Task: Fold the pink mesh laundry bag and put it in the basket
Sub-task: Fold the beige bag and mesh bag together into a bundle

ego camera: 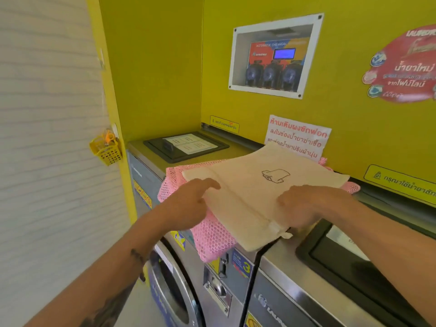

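A pink mesh laundry bag [213, 237] lies on top of a steel washing machine [278, 263], its front part hanging over the machine's edge. A cream cloth bag [250, 192] with a small line drawing lies flat on top of it and covers most of it. My left hand [191, 204] rests at the cream bag's left edge with a finger stretched across the cloth. My right hand [304, 206] presses down on the cream bag's near right part, fingers curled at its edge. Whether either hand grips the cloth is unclear. No laundry basket for the bag is in view.
A black detergent lid [186, 146] sits at the back left of the machine top, another black lid [354, 258] at the near right. Yellow walls with signs close in behind. A small yellow basket [107, 149] with scissors hangs on the left wall. A round washer door [172, 289] is below.
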Action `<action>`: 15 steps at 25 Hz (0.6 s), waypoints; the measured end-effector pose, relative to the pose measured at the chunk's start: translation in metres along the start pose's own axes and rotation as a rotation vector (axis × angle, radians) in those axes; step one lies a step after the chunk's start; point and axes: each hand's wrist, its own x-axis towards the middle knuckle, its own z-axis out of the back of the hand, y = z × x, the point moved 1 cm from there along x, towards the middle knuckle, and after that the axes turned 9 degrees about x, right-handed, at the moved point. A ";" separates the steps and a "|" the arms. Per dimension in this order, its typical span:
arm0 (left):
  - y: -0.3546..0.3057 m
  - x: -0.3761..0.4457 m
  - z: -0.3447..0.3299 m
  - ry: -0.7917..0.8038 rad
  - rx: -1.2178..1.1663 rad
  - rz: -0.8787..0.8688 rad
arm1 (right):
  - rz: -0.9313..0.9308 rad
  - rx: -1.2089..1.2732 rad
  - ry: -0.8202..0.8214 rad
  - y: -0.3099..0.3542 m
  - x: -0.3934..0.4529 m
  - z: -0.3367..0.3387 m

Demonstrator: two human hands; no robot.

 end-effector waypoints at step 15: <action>0.074 -0.014 -0.071 -0.348 0.705 0.065 | 0.386 0.460 -0.553 0.120 -0.021 -0.042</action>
